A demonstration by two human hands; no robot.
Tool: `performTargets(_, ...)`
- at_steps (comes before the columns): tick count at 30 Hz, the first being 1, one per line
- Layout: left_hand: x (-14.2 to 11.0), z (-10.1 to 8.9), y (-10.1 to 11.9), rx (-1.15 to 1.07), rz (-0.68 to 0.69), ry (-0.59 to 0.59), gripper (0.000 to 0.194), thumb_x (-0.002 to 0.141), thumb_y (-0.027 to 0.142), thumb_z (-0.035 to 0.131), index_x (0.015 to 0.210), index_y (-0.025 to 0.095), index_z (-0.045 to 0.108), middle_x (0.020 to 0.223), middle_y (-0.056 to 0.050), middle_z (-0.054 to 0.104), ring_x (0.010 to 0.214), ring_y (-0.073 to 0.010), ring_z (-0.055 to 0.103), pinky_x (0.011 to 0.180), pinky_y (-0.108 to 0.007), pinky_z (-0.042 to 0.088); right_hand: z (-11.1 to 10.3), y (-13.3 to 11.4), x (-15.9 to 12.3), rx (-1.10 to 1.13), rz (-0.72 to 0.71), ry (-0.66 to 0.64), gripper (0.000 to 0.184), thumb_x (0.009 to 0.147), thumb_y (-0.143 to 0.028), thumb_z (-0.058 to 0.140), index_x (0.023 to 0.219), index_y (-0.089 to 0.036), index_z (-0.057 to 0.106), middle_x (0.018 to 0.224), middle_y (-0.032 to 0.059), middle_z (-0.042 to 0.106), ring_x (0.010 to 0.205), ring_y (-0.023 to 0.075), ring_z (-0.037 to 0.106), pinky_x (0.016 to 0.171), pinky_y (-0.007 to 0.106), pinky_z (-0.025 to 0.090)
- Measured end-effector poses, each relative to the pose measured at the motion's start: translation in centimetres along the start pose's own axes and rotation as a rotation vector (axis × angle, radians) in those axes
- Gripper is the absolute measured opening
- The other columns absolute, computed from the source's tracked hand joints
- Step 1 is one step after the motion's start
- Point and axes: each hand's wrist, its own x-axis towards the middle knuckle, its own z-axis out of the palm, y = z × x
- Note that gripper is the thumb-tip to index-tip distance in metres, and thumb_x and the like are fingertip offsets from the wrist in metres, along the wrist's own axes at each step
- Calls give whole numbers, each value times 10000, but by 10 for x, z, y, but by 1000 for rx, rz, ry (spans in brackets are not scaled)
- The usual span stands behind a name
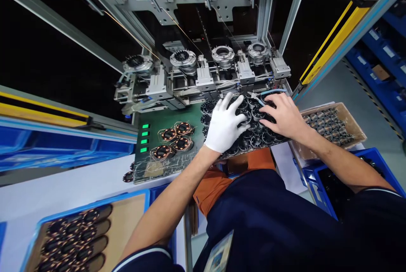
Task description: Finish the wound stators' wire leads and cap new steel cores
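My left hand [223,124], in a white glove, spreads its fingers over black slotted ring cores [233,149] packed on the green work surface. No held object shows in it; what lies under its palm is hidden. My bare right hand [283,115] reaches over the right part of the cores with its fingers apart. At its fingertips lie blue-handled cutters or pliers [258,99], jaws pointing left; one handle runs along the hand's far side, the other passes partly under the fingers. Several copper-wound cores [182,143] sit left of my gloved hand.
Behind the cores is a winding machine with round metal holders [223,54] and thin wires above. Yellow light-curtain posts [330,45] flank it. A carton of metal rings [333,124] and a blue bin [336,187] stand right; a tray of wound cores [76,238] lies lower left.
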Motion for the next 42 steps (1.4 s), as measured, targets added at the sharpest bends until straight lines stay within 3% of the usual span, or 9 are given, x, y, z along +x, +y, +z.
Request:
performTargets(6, -20, -32, -7, -220, -196, 232, 106, 1033, 413, 794, 1024, 309, 771, 1403, -73, 822, 1344, -355, 757, 1180, -591, 629, 7, -12, 11, -4, -131, -63, 106, 977, -209, 847, 1053, -279, 821, 1740, 110, 592, 1610, 440, 503, 1313, 768, 422)
performTargets(9, -22, -63, -21, -391, -363, 373, 294, 945, 440, 856, 1164, 326, 696, 1188, -30, 828, 1062, -287, 819, 1012, -502, 699, -11, -14, 19, 122, -156, -34, 54, 1051, -317, 800, 1070, -268, 791, 1617, 134, 694, 1497, 422, 611, 1222, 722, 529)
performTargets(12, -2, -96, -47, -341, -437, 454, 677, 781, 461, 949, 1388, 291, 702, 1331, -61, 816, 1154, -322, 818, 1073, -524, 685, -36, -4, 49, 297, -41, 47, 342, 1002, -401, 866, 1272, -242, 730, 1331, 118, 794, 1132, 335, 758, 1027, 580, 650)
performTargets(15, 36, -113, -82, -217, -450, 358, 653, 789, 515, 895, 1375, 243, 804, 1363, -51, 847, 1305, -358, 795, 1256, -564, 584, -45, 18, 101, 337, 102, 98, 748, 874, -439, 961, 1511, -220, 635, 1232, 79, 795, 956, 296, 766, 982, 552, 663)
performTargets(20, 86, -85, -136, -163, -579, 219, 828, 746, 697, 826, 1371, 153, 820, 1341, -108, 861, 1331, -352, 781, 1222, -569, 564, -14, 55, 174, 257, 233, 71, 539, 857, -352, 958, 1328, -178, 763, 1068, 64, 801, 1008, 338, 777, 1090, 587, 627)
performTargets(25, 86, -58, -163, -199, -558, 171, 885, 688, 779, 815, 1340, 179, 833, 1306, -111, 873, 1345, -358, 768, 1206, -573, 564, 13, 78, 191, 244, 183, 73, 571, 766, -421, 1012, 1246, -214, 785, 963, 33, 785, 928, 338, 757, 1001, 613, 669)
performTargets(29, 78, -62, -160, -224, -550, 131, 810, 708, 692, 873, 1349, 205, 790, 1353, -124, 849, 1289, -365, 777, 1205, -577, 576, 14, 91, 191, 269, 143, 79, 624, 735, -528, 1024, 1199, -198, 770, 1006, 42, 776, 963, 329, 754, 984, 610, 679)
performTargets(36, 84, -93, -137, -391, -306, 414, 703, 957, 633, 756, 1486, 211, 569, 1556, -86, 698, 1460, -272, 661, 1312, -529, 519, -6, 90, 185, 300, 115, 211, 724, 965, -530, 842, 1575, -223, 602, 1247, 76, 782, 1090, 306, 766, 1019, 548, 684)
performTargets(42, 88, -87, -138, -332, -431, 401, 902, 806, 719, 810, 1480, 147, 632, 1503, -101, 765, 1344, -264, 748, 1141, -493, 633, 13, 88, 178, 406, 152, 252, 676, 876, -533, 891, 1416, -166, 715, 1344, 147, 798, 1184, 352, 766, 1012, 574, 701)
